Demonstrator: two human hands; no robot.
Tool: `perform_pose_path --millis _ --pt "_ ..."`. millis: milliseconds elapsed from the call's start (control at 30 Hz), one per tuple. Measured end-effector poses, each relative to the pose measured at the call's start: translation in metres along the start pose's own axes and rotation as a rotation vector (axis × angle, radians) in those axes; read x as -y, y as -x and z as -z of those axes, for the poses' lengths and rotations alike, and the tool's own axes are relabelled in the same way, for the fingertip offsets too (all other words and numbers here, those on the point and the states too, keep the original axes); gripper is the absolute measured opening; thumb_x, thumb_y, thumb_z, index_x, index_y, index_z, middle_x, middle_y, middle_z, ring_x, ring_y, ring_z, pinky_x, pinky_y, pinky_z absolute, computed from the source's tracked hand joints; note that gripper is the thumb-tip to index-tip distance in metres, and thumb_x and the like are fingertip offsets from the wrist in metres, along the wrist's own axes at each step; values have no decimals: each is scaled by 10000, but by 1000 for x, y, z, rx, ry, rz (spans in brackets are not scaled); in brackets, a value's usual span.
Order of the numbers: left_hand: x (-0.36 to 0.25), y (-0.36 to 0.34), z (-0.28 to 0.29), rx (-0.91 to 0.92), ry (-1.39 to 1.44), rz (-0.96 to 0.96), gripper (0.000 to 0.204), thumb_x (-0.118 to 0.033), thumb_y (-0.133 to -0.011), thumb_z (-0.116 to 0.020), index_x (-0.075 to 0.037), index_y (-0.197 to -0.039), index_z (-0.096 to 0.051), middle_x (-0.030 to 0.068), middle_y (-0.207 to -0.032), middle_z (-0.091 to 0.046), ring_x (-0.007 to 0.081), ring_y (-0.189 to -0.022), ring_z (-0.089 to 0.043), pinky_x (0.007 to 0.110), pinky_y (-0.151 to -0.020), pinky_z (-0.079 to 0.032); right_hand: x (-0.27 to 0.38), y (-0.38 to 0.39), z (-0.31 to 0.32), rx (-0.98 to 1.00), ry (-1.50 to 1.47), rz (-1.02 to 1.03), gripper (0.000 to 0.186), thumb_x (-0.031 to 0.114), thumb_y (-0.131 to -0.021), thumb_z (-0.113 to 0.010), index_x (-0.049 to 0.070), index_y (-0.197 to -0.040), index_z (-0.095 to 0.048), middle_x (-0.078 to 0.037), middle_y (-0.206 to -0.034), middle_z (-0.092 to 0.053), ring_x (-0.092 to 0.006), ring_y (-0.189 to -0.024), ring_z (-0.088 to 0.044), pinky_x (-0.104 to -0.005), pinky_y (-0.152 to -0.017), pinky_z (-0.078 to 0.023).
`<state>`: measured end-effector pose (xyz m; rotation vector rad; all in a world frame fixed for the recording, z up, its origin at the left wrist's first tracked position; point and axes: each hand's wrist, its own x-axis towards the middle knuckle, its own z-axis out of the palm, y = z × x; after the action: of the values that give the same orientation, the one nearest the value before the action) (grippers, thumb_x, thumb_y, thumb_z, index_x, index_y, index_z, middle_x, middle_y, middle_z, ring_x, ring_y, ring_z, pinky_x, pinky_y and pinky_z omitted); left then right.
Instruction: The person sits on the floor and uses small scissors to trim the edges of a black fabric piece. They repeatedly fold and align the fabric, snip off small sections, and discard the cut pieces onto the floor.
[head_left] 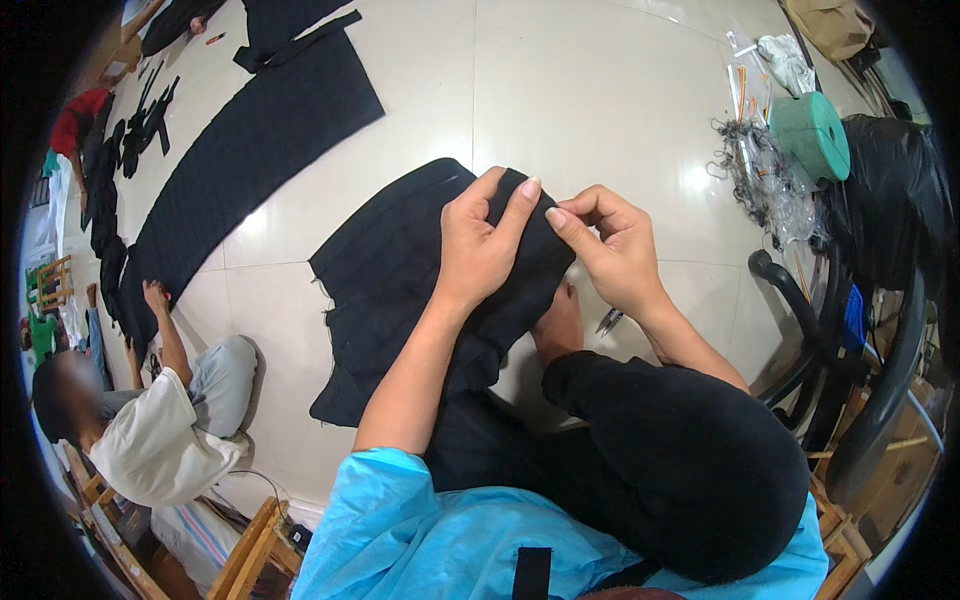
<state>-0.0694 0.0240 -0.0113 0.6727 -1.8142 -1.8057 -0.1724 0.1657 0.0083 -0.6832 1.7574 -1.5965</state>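
Note:
A piece of black cloth (pixel 385 265) lies partly over my lap and partly over the pale tiled floor, its left edge frayed. My left hand (pixel 480 240) is closed on the far edge of it, thumb on top of a folded part. Close by on the right, my right hand (pixel 612 245) pinches the same edge between thumb and fingers. The cloth's underside at the fingertips is hidden. Below my right hand, a small tool with metal tips (pixel 609 320) lies on the floor beside my bare foot (pixel 560 325).
A long black cloth strip (pixel 250 150) stretches across the floor at left, where a seated person (pixel 170 420) touches its near end. On the right are a green roll (pixel 812 137), tangled grey thread (pixel 745 170) and a black chair base (pixel 820 340). A wooden stool (pixel 250 550) stands lower left.

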Motion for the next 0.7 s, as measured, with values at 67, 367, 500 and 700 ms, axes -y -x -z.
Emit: perform_pose_path --millis 67,367,500,700 --pt "3 0 -2 -25 0 -5 271 -207 -1028 -681 28 -896 -647 -3 -733 -610 39 -723 -478 250 -633 -425 -4 -1 -2 -16 -50 -6 112 117 -991 -724 16 -958 -689 7 -860 -688 -44 -806 -606 -212 -727 -485" --pt "3 -4 0 -79 330 206 245 -224 -1043 -677 12 -982 -702 -4 -865 -703 47 -768 -595 238 -700 -508 -62 6 47 -114 260 -130 165 173 -961 -738 31 -1021 -680 -39 -912 -687 -136 -844 -623 -286 -768 -502" --pt "9 -3 -4 -124 399 264 217 -193 -1018 -708 24 -1019 -705 35 -915 -732 80 -798 -649 253 -736 -539 -113 51 101 176 1005 -119 272 85 -809 -783 53 -1058 -678 -111 -956 -652 -311 -963 -643 -396 -851 -521" --pt "10 -6 -1 -55 454 339 207 -159 -1000 -721 47 -1024 -709 52 -928 -748 88 -790 -664 255 -732 -548 -131 88 118 422 997 -25 379 55 -682 -833 83 -1026 -678 -90 -1012 -611 -329 -1050 -577 -436 -913 -476"
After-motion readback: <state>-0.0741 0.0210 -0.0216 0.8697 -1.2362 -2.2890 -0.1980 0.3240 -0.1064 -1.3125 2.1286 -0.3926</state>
